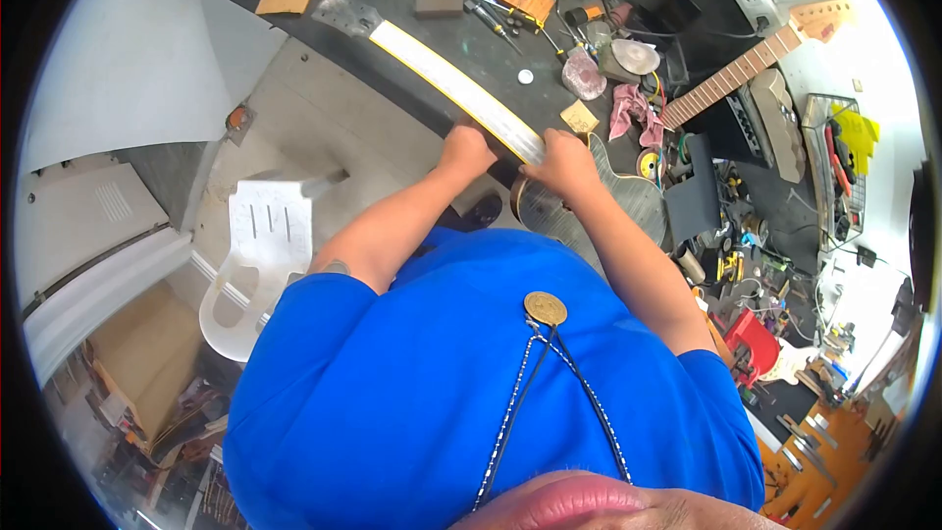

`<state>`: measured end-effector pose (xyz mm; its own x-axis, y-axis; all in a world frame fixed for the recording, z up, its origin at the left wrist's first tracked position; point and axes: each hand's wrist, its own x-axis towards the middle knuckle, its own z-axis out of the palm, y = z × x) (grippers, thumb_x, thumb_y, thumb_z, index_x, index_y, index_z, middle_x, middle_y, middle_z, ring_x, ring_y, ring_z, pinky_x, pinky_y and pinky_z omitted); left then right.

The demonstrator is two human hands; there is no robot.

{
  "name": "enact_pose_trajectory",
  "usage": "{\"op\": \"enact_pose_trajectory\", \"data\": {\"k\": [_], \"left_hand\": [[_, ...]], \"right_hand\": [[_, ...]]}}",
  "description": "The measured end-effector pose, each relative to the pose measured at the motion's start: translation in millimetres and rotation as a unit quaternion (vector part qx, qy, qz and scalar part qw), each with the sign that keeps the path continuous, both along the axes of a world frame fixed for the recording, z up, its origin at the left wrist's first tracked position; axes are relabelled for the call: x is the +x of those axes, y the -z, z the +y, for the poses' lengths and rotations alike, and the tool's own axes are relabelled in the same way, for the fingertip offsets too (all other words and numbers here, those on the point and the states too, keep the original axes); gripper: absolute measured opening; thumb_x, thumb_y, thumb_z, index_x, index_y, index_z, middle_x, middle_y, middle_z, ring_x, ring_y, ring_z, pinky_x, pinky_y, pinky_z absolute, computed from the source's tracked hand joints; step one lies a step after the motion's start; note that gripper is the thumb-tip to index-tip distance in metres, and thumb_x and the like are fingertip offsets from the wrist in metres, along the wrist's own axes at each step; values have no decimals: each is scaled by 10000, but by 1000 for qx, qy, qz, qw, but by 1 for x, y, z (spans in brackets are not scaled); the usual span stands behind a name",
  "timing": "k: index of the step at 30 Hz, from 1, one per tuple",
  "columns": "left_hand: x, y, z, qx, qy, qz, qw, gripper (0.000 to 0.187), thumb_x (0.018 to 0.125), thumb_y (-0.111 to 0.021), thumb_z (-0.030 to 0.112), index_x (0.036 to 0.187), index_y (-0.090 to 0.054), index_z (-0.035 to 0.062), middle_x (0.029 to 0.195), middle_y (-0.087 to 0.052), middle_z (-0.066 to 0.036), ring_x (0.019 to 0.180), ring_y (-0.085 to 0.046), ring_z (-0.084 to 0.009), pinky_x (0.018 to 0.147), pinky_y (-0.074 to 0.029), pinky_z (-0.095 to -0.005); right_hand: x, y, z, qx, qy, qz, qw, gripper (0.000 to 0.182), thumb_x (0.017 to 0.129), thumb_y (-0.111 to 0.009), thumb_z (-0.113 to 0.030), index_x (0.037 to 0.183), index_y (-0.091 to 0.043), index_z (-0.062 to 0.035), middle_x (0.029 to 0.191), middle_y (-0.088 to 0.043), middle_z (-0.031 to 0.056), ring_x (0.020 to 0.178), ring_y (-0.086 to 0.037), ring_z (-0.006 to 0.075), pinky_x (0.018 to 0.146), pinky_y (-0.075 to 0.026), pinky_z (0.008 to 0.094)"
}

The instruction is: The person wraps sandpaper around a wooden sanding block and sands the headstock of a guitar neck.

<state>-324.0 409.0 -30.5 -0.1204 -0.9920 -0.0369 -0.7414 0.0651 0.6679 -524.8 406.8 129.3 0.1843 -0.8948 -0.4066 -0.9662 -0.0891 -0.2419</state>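
Note:
An electric guitar lies along the bench edge, its dark, worn-looking body point(628, 198) close to my chest on the right. Its neck point(456, 91) runs up and left, with a white face and yellow strips along both edges, to a dark headstock point(345, 13). My left hand point(467, 150) is closed at the near side of the neck, its fingertips hidden underneath. Where neck meets body, my right hand point(566, 165) is closed around the neck's end, thumb on the near side.
The dark bench holds a brown block point(439, 1), a white cap point(526, 77), screwdrivers point(496, 27), a yellow sanding pad point(579, 118) and a pink cloth point(636, 116). Another guitar neck point(736, 77) leans at right. A white plastic chair point(270, 221) stands at left.

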Motion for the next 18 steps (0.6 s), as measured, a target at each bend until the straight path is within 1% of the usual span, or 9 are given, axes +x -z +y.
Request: {"op": "enact_pose_trajectory", "data": {"k": [1, 3, 5, 7, 10, 12, 14, 16, 18], "left_hand": [[-4, -2, 2, 56, 2, -9, 998, 516, 805, -917, 283, 1258, -805, 62, 1317, -771, -177, 1271, -686, -355, 1077, -563, -442], [-6, -2, 2, 84, 8, -7, 996, 522, 811, -915, 286, 1270, -797, 68, 1352, -754, -181, 1274, -685, -360, 1079, -564, -453], [-6, -1, 2, 69, 16, -8, 997, 532, 833, -899, 311, 1282, -776, 53, 1327, -749, -215, 1230, -702, -384, 1058, -574, -474], [-5, -9, 6, 18, 27, -10, 999, 557, 870, -866, 356, 1296, -742, 19, 1240, -755, -277, 1137, -737, -427, 1013, -593, -505], [-21, -17, 10, 95, 55, 2, 994, 563, 902, -835, 341, 1348, -714, 20, 1284, -746, -263, 1197, -718, -411, 1049, -575, -501], [-26, -13, 10, 126, 42, -19, 991, 629, 879, -863, 309, 1418, -673, 48, 1395, -691, -238, 1296, -652, -424, 1095, -550, -504], [-32, -7, 13, 112, 50, -33, 992, 690, 877, -859, 271, 1482, -617, 44, 1496, -618, -241, 1380, -590, -432, 1133, -529, -507], [-26, -3, 17, 50, 71, -44, 995, 732, 898, -823, 228, 1540, -545, 10, 1588, -528, -273, 1451, -530, -436, 1165, -512, -509], [-25, 4, 20, 40, 85, -61, 994, 791, 888, -823, 203, 1580, -493, 9, 1616, -482, -286, 1471, -501, -453, 1177, -506, -517]], "right_hand": [[-4, 1, 3, -3, 5, -11, 1000, 601, 748, -957, -400, 1129, -699, -14, 1149, -740, 217, 1098, -735, 412, 972, -592, 510], [-9, 4, 4, -14, 15, -36, 999, 607, 738, -963, -409, 1123, -703, -17, 1150, -740, 214, 1094, -735, 407, 961, -592, 507], [-11, 4, 6, -28, 12, -40, 999, 607, 742, -960, -408, 1116, -713, 2, 1137, -752, 197, 1102, -733, 398, 950, -586, 503], [-13, 6, 6, -47, 7, -57, 997, 610, 747, -958, -409, 1116, -715, 11, 1129, -754, 188, 1102, -730, 392, 941, -582, 502], [-17, 7, 11, -59, 10, -84, 995, 622, 752, -960, -417, 1127, -696, 3, 1135, -735, 186, 1104, -723, 391, 938, -581, 503], [-19, 5, 10, -48, 20, -82, 995, 637, 750, -965, -428, 1136, -673, -13, 1151, -713, 188, 1126, -713, 396, 949, -582, 505], [-23, 9, 9, -49, -3, -79, 996, 688, 749, -965, -440, 1165, -647, 7, 1184, -703, 214, 1155, -694, 409, 959, -569, 505], [-26, 15, 7, -46, -16, -80, 996, 736, 749, -966, -447, 1204, -627, 22, 1224, -685, 235, 1190, -670, 424, 982, -557, 509], [-27, 20, 7, -36, -23, -85, 995, 780, 751, -967, -450, 1251, -611, 31, 1271, -662, 253, 1232, -643, 442, 1019, -545, 515]]}}
